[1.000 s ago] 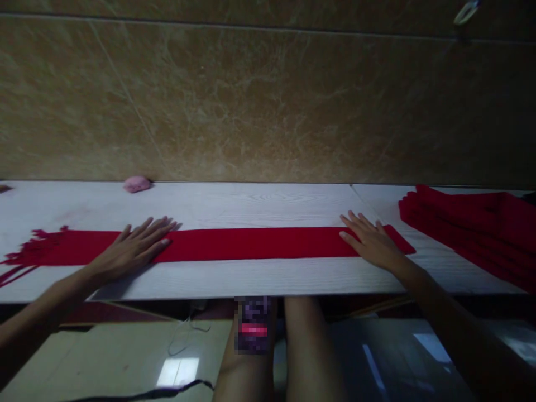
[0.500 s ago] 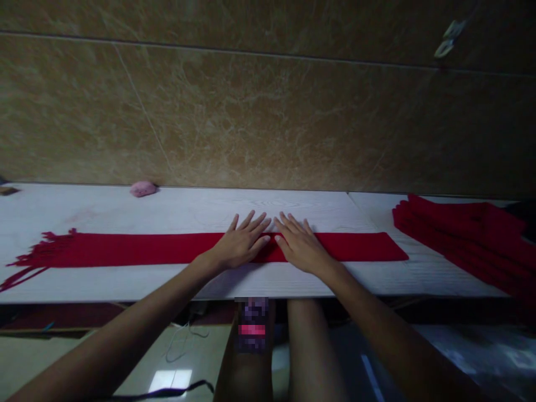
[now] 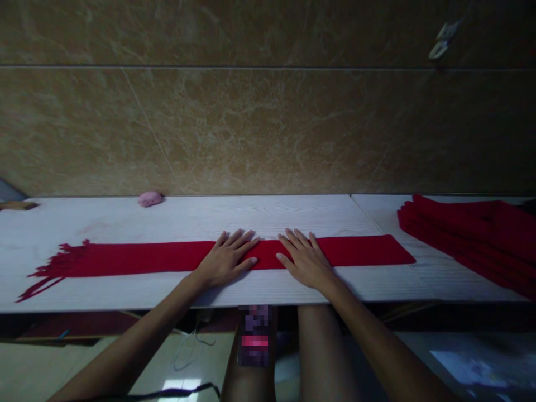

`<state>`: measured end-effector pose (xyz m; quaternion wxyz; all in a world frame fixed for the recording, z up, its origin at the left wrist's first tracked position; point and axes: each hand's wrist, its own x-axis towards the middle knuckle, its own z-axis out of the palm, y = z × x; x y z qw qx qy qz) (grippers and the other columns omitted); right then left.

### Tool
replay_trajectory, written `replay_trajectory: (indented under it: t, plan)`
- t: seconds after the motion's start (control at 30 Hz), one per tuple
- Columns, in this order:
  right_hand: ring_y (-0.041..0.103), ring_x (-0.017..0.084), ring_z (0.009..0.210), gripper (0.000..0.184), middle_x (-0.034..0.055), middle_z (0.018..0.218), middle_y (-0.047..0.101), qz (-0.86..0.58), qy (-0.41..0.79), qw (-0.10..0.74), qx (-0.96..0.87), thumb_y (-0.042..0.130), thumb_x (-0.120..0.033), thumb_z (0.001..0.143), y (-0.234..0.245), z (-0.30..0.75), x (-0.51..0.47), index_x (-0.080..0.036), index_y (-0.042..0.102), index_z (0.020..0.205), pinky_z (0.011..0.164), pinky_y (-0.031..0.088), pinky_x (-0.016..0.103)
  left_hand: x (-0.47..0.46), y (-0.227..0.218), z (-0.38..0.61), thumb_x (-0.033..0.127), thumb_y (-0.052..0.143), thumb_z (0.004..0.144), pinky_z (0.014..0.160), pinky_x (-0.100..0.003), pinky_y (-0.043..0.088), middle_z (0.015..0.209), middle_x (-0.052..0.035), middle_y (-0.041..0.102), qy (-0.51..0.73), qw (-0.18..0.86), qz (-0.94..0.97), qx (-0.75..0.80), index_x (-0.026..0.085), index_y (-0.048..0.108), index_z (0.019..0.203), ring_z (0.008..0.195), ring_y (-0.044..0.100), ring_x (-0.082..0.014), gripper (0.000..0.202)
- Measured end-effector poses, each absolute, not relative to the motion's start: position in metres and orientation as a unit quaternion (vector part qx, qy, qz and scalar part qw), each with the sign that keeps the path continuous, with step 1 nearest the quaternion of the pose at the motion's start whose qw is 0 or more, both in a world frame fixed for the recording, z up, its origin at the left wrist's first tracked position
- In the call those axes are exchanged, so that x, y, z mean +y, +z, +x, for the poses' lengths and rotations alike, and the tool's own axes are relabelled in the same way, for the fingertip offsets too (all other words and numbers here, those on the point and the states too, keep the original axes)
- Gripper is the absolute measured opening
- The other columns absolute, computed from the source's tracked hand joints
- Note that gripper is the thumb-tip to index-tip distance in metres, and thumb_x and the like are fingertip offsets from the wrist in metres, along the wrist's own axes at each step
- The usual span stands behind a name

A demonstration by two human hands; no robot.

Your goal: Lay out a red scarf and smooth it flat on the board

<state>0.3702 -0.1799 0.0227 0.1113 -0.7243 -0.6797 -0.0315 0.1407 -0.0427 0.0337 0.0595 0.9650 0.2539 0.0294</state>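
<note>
A long red scarf (image 3: 138, 258) lies flat across the white table (image 3: 276, 215), its fringed end at the left and a slanted, folded-looking end at the right. My left hand (image 3: 226, 259) rests palm down on the scarf, left of its middle, fingers spread. To the right of it, my right hand (image 3: 305, 257) also presses flat on the fabric with its fingers apart. A stretch of red cloth shows between the two hands. Neither hand grips anything.
More red scarves (image 3: 469, 234) lie stacked at the table's right end. Against the tiled wall (image 3: 259, 134) sits a small pink lump (image 3: 149, 199). A piece of wood (image 3: 19, 205) lies at the far left. A white cable (image 3: 188, 349) hangs below the table edge.
My hands have moved apart along the scarf, left hand leftward and right hand slightly rightward, widening the gap between them. The camera view has also shifted a little.
</note>
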Motion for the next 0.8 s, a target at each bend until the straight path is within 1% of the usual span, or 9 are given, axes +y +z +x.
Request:
replay_trajectory:
  t: [0.13,0.27,0.4,0.5,0.67,0.8]
  plan:
    - [0.031,0.032,0.156,0.058,0.009,0.167,0.034,-0.733,-0.03,0.115,-0.67,0.039,-0.052,0.108,0.0249,0.3679,-0.1813,-0.023,0.045,0.158,0.127,0.021,0.065,-0.0429,0.0329,0.1413,0.068,0.03,0.105,0.129,-0.065,0.014,0.171,-0.0026,0.025,0.031,0.058,0.965,0.253,0.035,0.031,0.164,0.16,0.02,-0.0337,0.068]
    - [0.03,0.031,0.156,0.058,0.0076,0.167,0.033,-0.735,-0.021,0.109,-0.668,0.039,-0.051,0.108,0.0284,0.3673,-0.1825,-0.023,0.043,0.159,0.128,0.02,0.063,-0.0403,0.0287,0.1398,0.069,0.035,0.104,0.128,-0.068,0.015,0.172,-0.0005,0.025,0.046,0.06,0.968,0.24,0.04,0.031,0.163,0.16,0.021,-0.0357,0.066]
    - [0.031,0.031,0.156,0.057,0.0067,0.167,0.033,-0.737,-0.03,0.106,-0.667,0.04,-0.051,0.108,0.0259,0.3678,-0.1818,-0.024,0.045,0.158,0.128,0.022,0.063,-0.0385,0.0249,0.1384,0.068,0.037,0.103,0.128,-0.066,0.016,0.172,0.0005,0.026,0.063,0.058,0.968,0.236,0.042,0.03,0.163,0.159,0.023,-0.0353,0.065]
    - [0.03,0.03,0.156,0.057,0.0064,0.167,0.033,-0.734,-0.042,0.105,-0.669,0.039,-0.05,0.109,0.0229,0.3684,-0.181,-0.024,0.045,0.158,0.127,0.023,0.063,-0.0387,0.0247,0.1385,0.069,0.037,0.103,0.129,-0.065,0.016,0.172,-0.0006,0.027,0.068,0.058,0.968,0.234,0.041,0.032,0.162,0.159,0.023,-0.035,0.066]
    - [0.031,0.029,0.156,0.056,0.0055,0.167,0.034,-0.736,-0.039,0.092,-0.67,0.04,-0.049,0.109,0.0223,0.369,-0.1802,-0.024,0.044,0.159,0.127,0.023,0.062,-0.0408,0.0283,0.1406,0.071,0.034,0.103,0.129,-0.065,0.015,0.172,-0.0037,0.026,0.055,0.065,0.967,0.241,0.036,0.034,0.162,0.16,0.02,-0.0354,0.069]
    - [0.033,0.029,0.155,0.056,0.0062,0.166,0.036,-0.733,-0.049,0.089,-0.672,0.04,-0.049,0.109,0.0216,0.3697,-0.1797,-0.024,0.044,0.159,0.127,0.025,0.062,-0.0414,0.028,0.1412,0.071,0.034,0.102,0.129,-0.066,0.014,0.171,-0.0043,0.027,0.059,0.071,0.966,0.242,0.035,0.035,0.162,0.16,0.02,-0.0355,0.07]
